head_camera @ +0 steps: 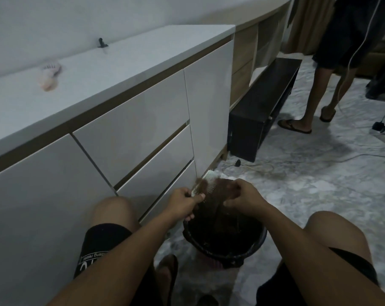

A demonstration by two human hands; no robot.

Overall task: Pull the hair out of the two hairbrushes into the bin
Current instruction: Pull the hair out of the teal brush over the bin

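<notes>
From my feed, the left hand point(182, 200) is clenched around the handle of a white hairbrush point(206, 181), holding it over the black bin point(224, 237) so the head angles up toward 12 o'clock. The right hand point(242, 195) pinches a clump of brown hair point(218, 191) that is matted across the bristles — thumb and fingers curled in on it, just at 3 o'clock from the brush head. Strands hang from the brush down into the bin, which sits on the marble floor point(319, 195) between the person's knees.

The second hairbrush point(50, 77) (pale, blurred, with a pinkish handle) lies on the white countertop point(143, 62), well apart at about 10 o'clock from the hands. A small black object point(102, 43) stands farther back on that surface — I cannot tell what it is. At 2 o'clock another person's legs point(315, 89) in sandals stand on the floor.
</notes>
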